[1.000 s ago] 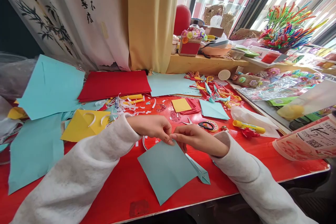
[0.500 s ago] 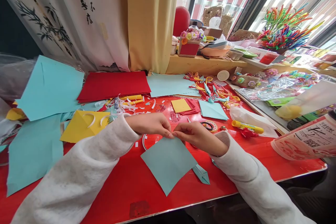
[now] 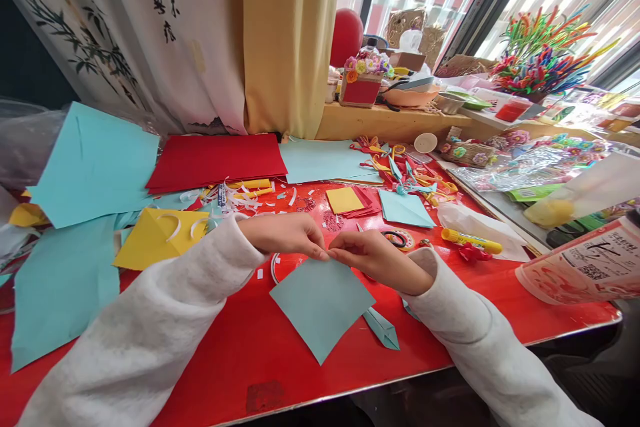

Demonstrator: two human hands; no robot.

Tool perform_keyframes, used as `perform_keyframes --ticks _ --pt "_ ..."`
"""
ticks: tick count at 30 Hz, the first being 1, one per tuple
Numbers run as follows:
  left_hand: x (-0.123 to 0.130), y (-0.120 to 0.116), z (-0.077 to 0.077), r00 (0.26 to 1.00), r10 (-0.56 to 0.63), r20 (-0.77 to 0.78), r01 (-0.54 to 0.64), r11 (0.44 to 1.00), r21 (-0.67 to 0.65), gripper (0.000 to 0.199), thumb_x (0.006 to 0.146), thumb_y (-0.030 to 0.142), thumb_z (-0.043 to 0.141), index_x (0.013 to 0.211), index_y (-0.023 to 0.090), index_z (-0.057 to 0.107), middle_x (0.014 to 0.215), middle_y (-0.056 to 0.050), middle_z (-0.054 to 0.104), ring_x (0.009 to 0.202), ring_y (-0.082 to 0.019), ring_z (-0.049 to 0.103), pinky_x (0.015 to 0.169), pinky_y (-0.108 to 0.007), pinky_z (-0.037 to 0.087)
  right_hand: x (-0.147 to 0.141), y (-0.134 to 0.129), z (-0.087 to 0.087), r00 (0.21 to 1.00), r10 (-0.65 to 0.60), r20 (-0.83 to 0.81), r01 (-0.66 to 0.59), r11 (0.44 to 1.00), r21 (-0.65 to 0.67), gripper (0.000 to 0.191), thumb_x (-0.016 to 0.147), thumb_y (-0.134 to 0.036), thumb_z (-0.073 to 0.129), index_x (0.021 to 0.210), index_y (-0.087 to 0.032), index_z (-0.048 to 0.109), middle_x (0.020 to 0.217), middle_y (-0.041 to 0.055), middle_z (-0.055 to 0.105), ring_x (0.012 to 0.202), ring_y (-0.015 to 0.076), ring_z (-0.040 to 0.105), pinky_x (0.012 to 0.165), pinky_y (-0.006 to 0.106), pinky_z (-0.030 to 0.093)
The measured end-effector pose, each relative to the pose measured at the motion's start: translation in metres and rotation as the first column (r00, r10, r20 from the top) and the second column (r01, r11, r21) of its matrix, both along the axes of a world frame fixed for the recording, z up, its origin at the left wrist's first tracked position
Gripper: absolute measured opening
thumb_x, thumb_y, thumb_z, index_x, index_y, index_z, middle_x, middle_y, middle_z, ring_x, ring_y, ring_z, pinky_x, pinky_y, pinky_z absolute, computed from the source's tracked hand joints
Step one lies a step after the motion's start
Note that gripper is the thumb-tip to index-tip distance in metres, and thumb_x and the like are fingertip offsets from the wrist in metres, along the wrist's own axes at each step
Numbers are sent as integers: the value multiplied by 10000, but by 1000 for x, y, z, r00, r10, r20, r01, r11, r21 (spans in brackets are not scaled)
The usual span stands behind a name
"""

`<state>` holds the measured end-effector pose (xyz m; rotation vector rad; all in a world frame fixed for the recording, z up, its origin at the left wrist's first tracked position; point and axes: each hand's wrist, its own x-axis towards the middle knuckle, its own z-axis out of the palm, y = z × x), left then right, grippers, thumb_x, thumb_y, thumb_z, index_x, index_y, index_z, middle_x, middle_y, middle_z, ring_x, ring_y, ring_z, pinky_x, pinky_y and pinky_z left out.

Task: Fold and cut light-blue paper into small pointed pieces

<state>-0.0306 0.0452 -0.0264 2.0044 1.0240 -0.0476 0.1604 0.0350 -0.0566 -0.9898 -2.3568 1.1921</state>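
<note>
A square sheet of light blue paper hangs by its top corner, turned like a diamond over the red table. My left hand pinches that corner from the left, and my right hand pinches it from the right, their fingertips almost touching. Both hands are closed on the paper. Behind its lower right edge lies a folded blue paper piece. Scissors with black handles lie just beyond my right hand, partly hidden by it.
Stacked small squares, yellow and blue, lie beyond my hands. Large red paper and blue sheets stand back and left. A yellow glue stick and a big cup are at right. Paper scraps litter the middle.
The blue sheet's lower corner has risen slightly, and the sheet tilts a little more. Both hands keep their pinch at the top corner, nearly in place.
</note>
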Motion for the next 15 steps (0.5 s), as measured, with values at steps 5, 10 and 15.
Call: perform_keyframes --ticks 5,10,15 --pt "-1 2 -2 999 18 29 -17 1000 -13 299 718 405 510 723 116 586 573 28 382 513 -73 309 455 -215 212 1 3 -2 999 -7 -40 6 1000 -19 315 805 -432 479 812 -133 577 661 11 525 576 88 426 498 203 337" --pt "1 1 0 998 65 -5 -65 997 -29 289 700 407 532 708 120 566 534 38 329 471 -67 283 424 -219 184 1 3 -3 998 -36 -48 36 999 -1 312 793 -435 498 825 -139 592 715 33 570 608 100 453 533 209 372" --pt "-1 1 3 998 63 25 -64 998 3 317 712 418 515 737 113 597 582 20 391 509 -72 312 451 -214 220 1 4 -8 996 -66 -53 72 990 124 236 809 -370 496 808 -153 589 682 14 565 583 87 452 515 193 367"
